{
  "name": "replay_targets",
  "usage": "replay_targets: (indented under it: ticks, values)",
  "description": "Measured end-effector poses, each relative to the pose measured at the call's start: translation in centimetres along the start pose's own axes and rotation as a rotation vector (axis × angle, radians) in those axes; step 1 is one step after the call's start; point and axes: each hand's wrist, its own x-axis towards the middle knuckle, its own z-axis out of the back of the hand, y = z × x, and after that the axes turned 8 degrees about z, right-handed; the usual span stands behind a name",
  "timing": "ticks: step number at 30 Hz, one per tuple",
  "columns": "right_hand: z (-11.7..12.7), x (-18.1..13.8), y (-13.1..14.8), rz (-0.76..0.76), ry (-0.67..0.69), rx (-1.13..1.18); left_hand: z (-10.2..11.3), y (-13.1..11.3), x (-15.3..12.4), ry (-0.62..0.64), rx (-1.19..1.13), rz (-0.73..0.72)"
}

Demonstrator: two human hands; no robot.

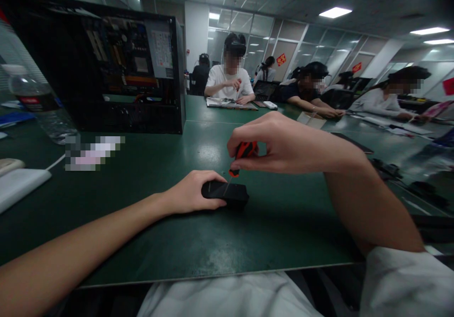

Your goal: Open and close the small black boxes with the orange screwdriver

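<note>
My left hand [193, 191] is closed around the left end of a small black box-like device [236, 193], thumb and fingers on opposite sides, steadying it on the green table. Above it, my right hand [276, 142] grips the red-and-black handle of a screwdriver [244, 151] between thumb and fingers. The screwdriver leans slightly, its thin shaft running down to the top face of the black device. Whether the tip sits in a screw is too small to tell.
An open black computer case [142, 71] stands at the back left, beside a plastic bottle [39, 101]. A white device with a cable [24, 184] lies at the left edge. Across the green table [170, 255], several people work; a flat dark object [351, 142] lies right.
</note>
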Motion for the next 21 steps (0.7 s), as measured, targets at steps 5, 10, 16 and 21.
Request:
replay_targets:
  ticks: [5, 10, 16, 21]
  values:
    - [0.0, 0.1, 0.1, -0.021, -0.001, -0.014, 0.1, -0.1, 0.0, 0.011, -0.005, 0.007]
    - [0.1, 0.3, 0.2, -0.026, 0.022, 0.011, 0.0, 0.2, -0.1, 0.006, -0.002, 0.004]
    - [0.4, 0.3, 0.8, 0.086, 0.084, 0.141, 0.2, 0.0, 0.0, 0.006, -0.003, -0.023]
    - [0.6, -1.4, 1.0, -0.057, 0.085, 0.035, 0.5, -1.0, 0.0, -0.012, 0.108, -0.027]
